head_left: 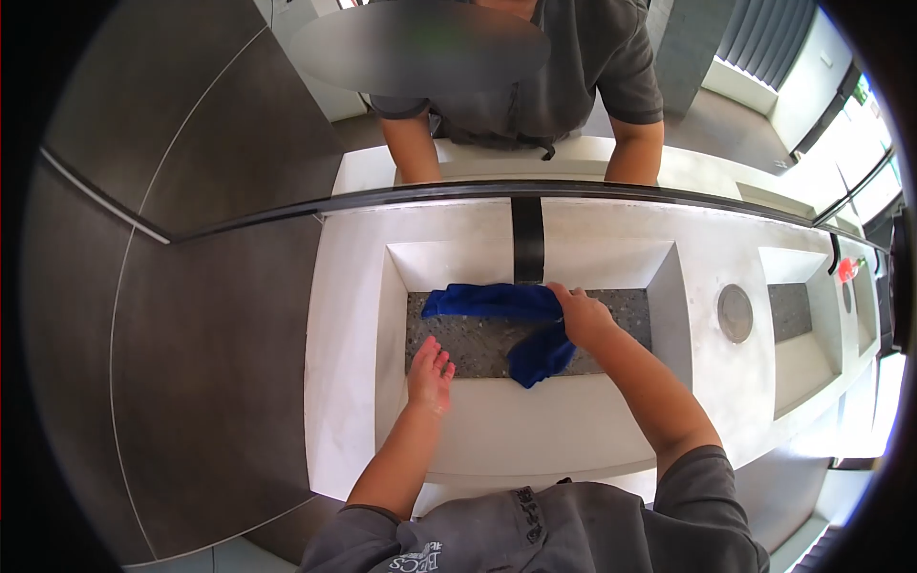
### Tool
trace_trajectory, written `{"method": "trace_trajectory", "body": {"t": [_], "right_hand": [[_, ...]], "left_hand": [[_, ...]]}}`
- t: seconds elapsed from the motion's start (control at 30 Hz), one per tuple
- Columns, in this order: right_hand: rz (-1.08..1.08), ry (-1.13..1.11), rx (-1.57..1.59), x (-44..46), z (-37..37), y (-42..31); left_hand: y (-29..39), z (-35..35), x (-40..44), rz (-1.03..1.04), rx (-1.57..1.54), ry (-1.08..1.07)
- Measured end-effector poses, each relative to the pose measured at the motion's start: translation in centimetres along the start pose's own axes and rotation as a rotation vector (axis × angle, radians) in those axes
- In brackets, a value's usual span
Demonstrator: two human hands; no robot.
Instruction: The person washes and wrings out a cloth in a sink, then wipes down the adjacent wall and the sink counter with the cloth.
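A blue cloth (pixel 497 301) hangs and lies folded over inside a white rectangular sink (pixel 516 420) with a grey speckled bottom. My right hand (pixel 585 320) is closed on the cloth near the sink's back right part, and a lower end of it droops toward the front. Over the left part of the basin, my left hand (pixel 432 377) has its fingers stretched out and holds nothing. It is apart from the cloth. A black faucet (pixel 527 239) comes down from the back edge above the cloth.
A mirror (pixel 611 115) along the back reflects a person in a grey shirt. To the right are a round metal cover (pixel 735 313) in the counter, a second sink (pixel 802 372) and a red object (pixel 848 269). Dark wall panels (pixel 210 382) stand at left.
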State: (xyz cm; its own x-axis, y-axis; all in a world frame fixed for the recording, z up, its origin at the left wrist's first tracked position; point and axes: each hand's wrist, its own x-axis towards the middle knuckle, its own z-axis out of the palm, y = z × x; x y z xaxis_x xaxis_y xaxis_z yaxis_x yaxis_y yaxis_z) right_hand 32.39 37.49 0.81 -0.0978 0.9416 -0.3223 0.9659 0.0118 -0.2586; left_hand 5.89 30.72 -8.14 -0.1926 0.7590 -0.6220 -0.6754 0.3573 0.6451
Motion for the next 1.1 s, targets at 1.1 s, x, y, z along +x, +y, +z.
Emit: {"method": "trace_trajectory", "body": {"t": [1.1], "right_hand": [[-0.586, 0.157, 0.847, -13.5, -10.9, -7.3]], "left_hand": [[-3.2, 8.3, -4.6, 0.582, 1.001, -0.889]]}}
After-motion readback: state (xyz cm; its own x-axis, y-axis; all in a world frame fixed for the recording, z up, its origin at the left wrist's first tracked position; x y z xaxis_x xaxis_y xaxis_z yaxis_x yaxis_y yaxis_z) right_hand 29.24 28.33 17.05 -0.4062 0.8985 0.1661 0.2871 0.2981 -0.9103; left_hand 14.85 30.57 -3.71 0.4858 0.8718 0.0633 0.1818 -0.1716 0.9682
